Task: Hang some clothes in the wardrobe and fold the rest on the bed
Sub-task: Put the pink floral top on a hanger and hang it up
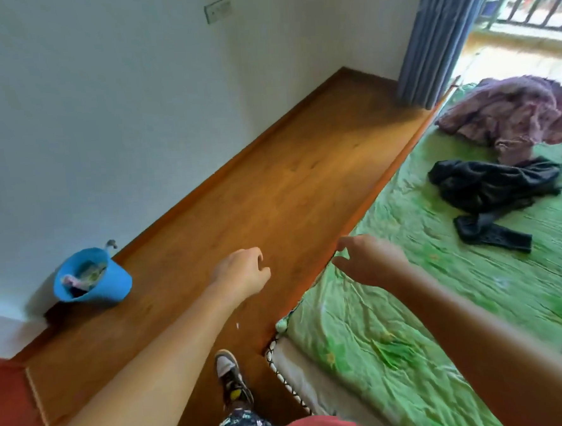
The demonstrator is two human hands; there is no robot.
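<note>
Nearby, blue bin [93,278], curtain [440,38]; both hands [243,271] [370,261] empty, loosely open.

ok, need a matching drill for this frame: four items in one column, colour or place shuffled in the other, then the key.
Items
1. bucket
2. crumpled garment
3. dark clothes
4. curtain

Descriptions
A. black, on the green bedsheet, nearer the hands
B. blue-grey, hanging by the balcony door
C. bright blue, on the wooden floor against the wall
D. purple, heaped at the far end of the bed

Pairs: 1-C, 2-D, 3-A, 4-B
</note>
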